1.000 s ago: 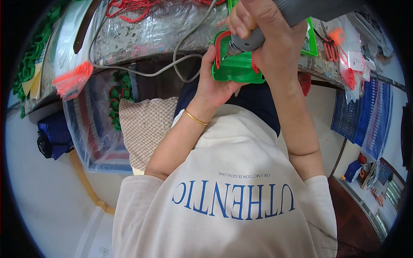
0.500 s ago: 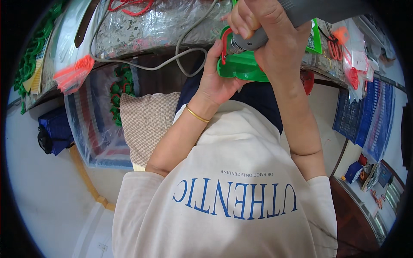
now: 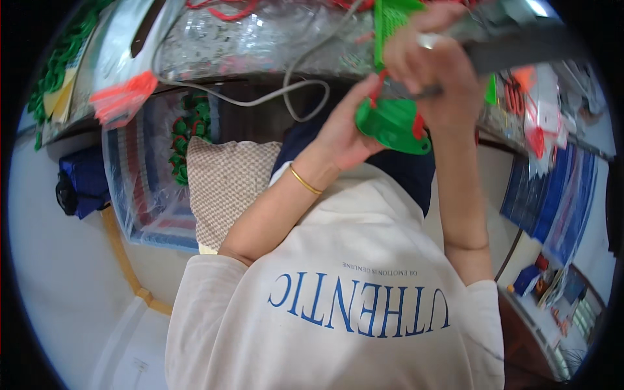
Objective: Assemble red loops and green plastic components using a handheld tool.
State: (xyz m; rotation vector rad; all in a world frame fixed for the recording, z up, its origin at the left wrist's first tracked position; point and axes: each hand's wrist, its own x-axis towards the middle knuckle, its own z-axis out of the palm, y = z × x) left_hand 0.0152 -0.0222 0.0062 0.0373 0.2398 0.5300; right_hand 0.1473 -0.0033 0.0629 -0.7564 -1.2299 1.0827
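Observation:
My left hand (image 3: 341,136) is closed on a small green plastic part (image 3: 393,125) shaped like a curved shell. Red pieces show at two of its edges. Above it, my right hand (image 3: 442,75), blurred by motion, is wrapped round a dark grey power screwdriver (image 3: 520,51) whose body points up to the right. The tip of the tool is hidden behind my right fingers, close to the green part. I cannot tell whether the two touch.
A worktop (image 3: 227,55) under clear plastic runs across the far side, with a grey cable (image 3: 260,97) hanging off its edge. A green tray (image 3: 393,23) stands behind my hands. Left of my lap are a checked cushion (image 3: 231,188) and a plastic-lined bin (image 3: 149,214) of green parts (image 3: 188,140).
The green part has turned in my left hand and now shows its rounded outer side. My right hand and the screwdriver have shifted and tilted. The whole view has moved slightly.

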